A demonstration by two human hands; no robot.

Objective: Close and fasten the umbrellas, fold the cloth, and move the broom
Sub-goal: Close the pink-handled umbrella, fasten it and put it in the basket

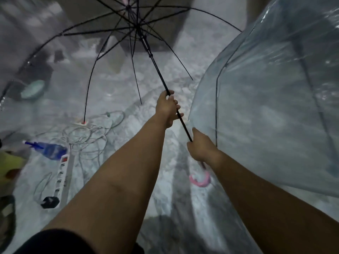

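An open transparent umbrella (88, 57) with black ribs spreads across the upper left, its black shaft running down toward me. My left hand (167, 108) grips the shaft partway up. My right hand (200, 147) grips the shaft lower down, just above the pink curved handle (200, 179). A second open transparent umbrella (275, 99) stands at the right, its canopy touching my right hand. No cloth or broom can be made out.
On the pale mottled floor at left lie a white power strip (63, 173) with tangled white cables (86, 132), a blue spray bottle (49, 148) and a pale green bowl (33, 91). A grey box-like block (165, 24) stands behind the umbrella.
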